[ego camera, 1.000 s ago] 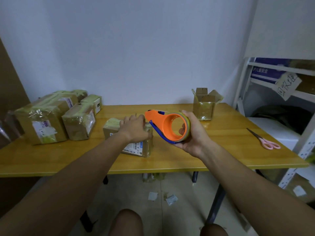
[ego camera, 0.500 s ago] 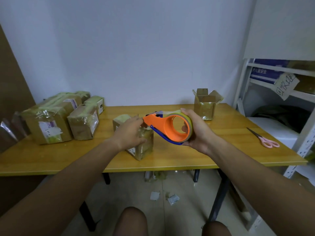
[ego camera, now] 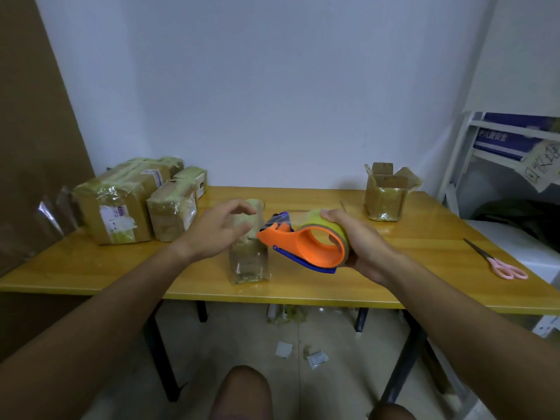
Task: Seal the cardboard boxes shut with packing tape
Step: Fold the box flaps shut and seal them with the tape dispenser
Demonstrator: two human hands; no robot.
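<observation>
Gripping an orange tape dispenser [ego camera: 306,247] in the right hand [ego camera: 360,244], a person stands at a wooden bench [ego camera: 424,268]. Its cutter end sits just beside a small tape-wrapped box [ego camera: 248,259] standing near the front edge. The left hand [ego camera: 218,231] hovers over that box, fingers spread, holding nothing. Several wrapped boxes [ego camera: 121,204] cluster at the back left corner, apparently finished. One open box [ego camera: 385,192] near the back right corner seems left to seal.

The plastic tape dispenser [ego camera: 306,248] is orange with a blue edge, its tape roll [ego camera: 331,227] yellowish-green. Brown cardboard boxes [ego camera: 116,209] under glossy yellowish tape sit on a yellow wooden tabletop [ego camera: 424,237], beside pink-handled scissors [ego camera: 500,265].
</observation>
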